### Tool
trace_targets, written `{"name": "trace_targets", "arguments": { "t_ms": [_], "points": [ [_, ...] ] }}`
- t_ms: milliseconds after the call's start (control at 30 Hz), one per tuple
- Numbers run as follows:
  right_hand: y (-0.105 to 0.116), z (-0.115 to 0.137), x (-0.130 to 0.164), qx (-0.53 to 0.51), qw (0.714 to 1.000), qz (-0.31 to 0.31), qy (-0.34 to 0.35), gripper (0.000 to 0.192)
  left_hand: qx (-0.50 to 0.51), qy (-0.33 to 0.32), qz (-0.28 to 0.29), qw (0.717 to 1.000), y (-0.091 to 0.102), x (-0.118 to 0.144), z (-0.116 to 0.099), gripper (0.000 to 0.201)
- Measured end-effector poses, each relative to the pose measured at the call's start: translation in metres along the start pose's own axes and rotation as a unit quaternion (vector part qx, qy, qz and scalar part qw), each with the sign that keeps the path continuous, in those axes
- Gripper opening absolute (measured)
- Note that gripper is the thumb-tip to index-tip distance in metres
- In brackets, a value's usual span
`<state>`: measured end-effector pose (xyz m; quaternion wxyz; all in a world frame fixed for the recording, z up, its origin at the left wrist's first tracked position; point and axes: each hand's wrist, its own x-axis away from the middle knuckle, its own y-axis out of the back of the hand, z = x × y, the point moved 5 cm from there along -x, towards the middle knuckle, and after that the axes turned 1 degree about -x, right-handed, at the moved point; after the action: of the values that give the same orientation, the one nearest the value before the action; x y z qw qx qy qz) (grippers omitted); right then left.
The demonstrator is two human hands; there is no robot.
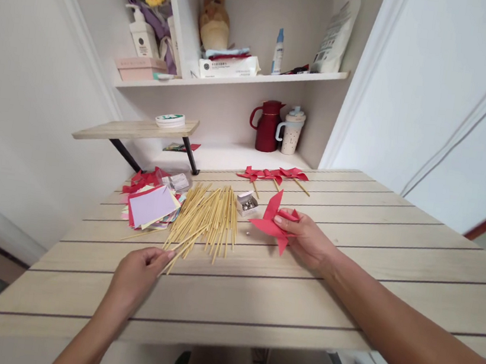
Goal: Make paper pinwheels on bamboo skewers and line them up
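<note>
Pinching stick [191,238] left, red pinwheel [269,226] right, hands [138,276] [305,235] apart, open planks [232,297] toward front edge [204,342]

The planked table [297,314] bears sticks [221,215]; stacked paper [152,207]; a small box [247,212]; red pinwheels [268,175].

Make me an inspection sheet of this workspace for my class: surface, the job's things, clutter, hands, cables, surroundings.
Surface: pale wooden tabletop with dark lines between boards.
Job's things: heap of thin yellow sticks; small open white box of shiny metal pieces; stacked coloured paper sheets; three red paper pinwheels at the back.
Clutter: crumpled red paper behind the sheets.
Hands: left hand pinches a stick end; right hand holds a red folded-paper pinwheel, no stick visible on it.
Cables: thin grey cord-like line on the right.
Surroundings: white shelf unit; dark-red jug; cream speckled cup.
</note>
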<state>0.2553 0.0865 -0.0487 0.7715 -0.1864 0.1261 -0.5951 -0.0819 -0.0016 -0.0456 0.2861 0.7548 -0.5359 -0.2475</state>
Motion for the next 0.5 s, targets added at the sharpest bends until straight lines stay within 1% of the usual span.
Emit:
{"name": "trace_targets", "arguments": {
  "t_ms": [100, 233, 300, 367, 500],
  "points": [
    [0.000, 0.001, 0.000, 0.000, 1.000, -0.002, 0.005, 0.033, -0.008, 0.002, 0.036, 0.999, -0.003, 0.004, 0.000, 0.047],
    [0.000, 0.000, -0.001, 0.003, 1.000, 0.005, 0.008, 0.029, -0.002, 0.012, 0.065, 0.998, -0.004, 0.008, -0.001, 0.046],
    [0.000, 0.000, 0.000, 0.002, 1.000, 0.000, 0.004, 0.028, 0.013, 0.006, 0.074, 0.997, -0.004, 0.010, -0.004, 0.045],
    [0.001, 0.001, 0.000, 0.002, 1.000, -0.012, 0.003, 0.028, 0.027, 0.006, 0.081, 0.996, -0.004, 0.012, -0.007, 0.048],
    [0.002, 0.000, 0.000, 0.000, 1.000, -0.018, 0.004, 0.029, 0.042, 0.030, 0.100, 0.994, 0.000, 0.011, -0.005, 0.050]
  ]
}}
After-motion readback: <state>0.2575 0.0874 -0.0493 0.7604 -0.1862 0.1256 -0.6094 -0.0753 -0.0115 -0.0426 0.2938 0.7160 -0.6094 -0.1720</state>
